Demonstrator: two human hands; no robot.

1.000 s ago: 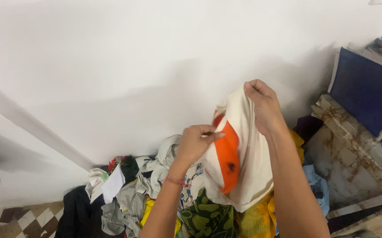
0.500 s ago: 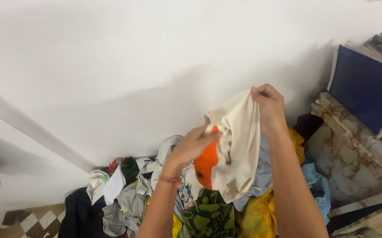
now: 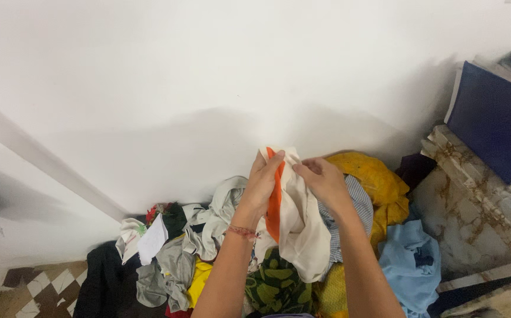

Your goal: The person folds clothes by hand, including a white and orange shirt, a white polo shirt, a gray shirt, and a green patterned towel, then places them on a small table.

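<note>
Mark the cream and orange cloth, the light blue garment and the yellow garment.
cream and orange cloth (image 3: 299, 235): head view, on its cream hanging part below the hands.
light blue garment (image 3: 408, 259): head view, on its middle, at the pile's right edge.
yellow garment (image 3: 373, 176): head view, on its upper bulge near the wall.

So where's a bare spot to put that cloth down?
Both hands, left hand and right hand, hold the cream and orange cloth over the clothes pile, which is crowded along the wall. Bare spots: the checkered floor left of the black garment, and the stone slab between the blue garment and the dark blue board.
</note>
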